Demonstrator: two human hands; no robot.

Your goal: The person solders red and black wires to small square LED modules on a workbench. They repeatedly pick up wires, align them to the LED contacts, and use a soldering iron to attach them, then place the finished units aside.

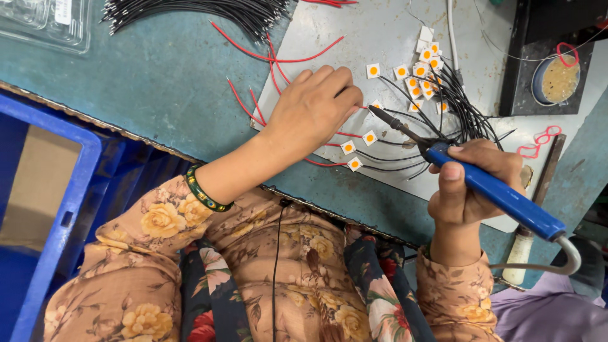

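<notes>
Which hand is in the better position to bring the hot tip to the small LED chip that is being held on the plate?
The right hand. It grips the blue soldering iron, whose tip points toward the left hand, which is busy pressing down by an LED chip.

A teal workbench (pixel 152 82) is carrying a pale metal sheet (pixel 367 31) under the left hand (pixel 313 111), black wires (pixel 190 11) lying beyond it, a blue crate (pixel 60 190) sitting beside the forearm.

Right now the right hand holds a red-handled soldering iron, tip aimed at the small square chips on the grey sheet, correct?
Not quite: in the head view the soldering iron in the right hand has a blue handle, not red. Its tip does aim at the square chips on the grey sheet.
</notes>
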